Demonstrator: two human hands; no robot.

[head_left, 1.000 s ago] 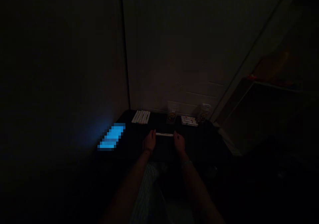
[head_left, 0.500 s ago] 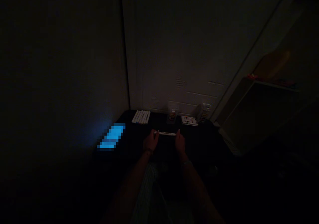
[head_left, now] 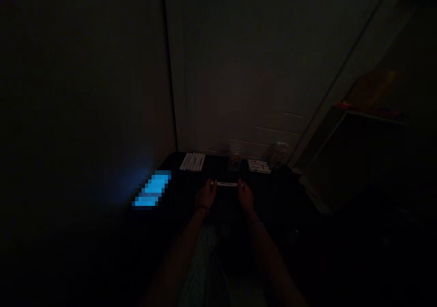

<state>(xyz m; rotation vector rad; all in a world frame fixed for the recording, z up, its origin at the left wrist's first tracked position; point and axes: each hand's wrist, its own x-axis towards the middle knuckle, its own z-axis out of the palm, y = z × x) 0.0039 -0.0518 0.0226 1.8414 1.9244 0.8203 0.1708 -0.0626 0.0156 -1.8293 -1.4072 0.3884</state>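
Dimly lit, a dark surface (head_left: 273, 193) sits in a corner of the room. At its far left lies a glowing blue screen (head_left: 152, 189). Just right of that, at the back edge, a row of white markers (head_left: 193, 161) lies side by side. Nearer the person, the left hand (head_left: 205, 196) has its fingers closed on the left end of a single white marker (head_left: 226, 184), held level and crosswise near the middle of the surface. The right hand (head_left: 245, 197) pinches its other end. Behind them stand a clear container (head_left: 234, 160) and a flat printed pack (head_left: 259, 166).
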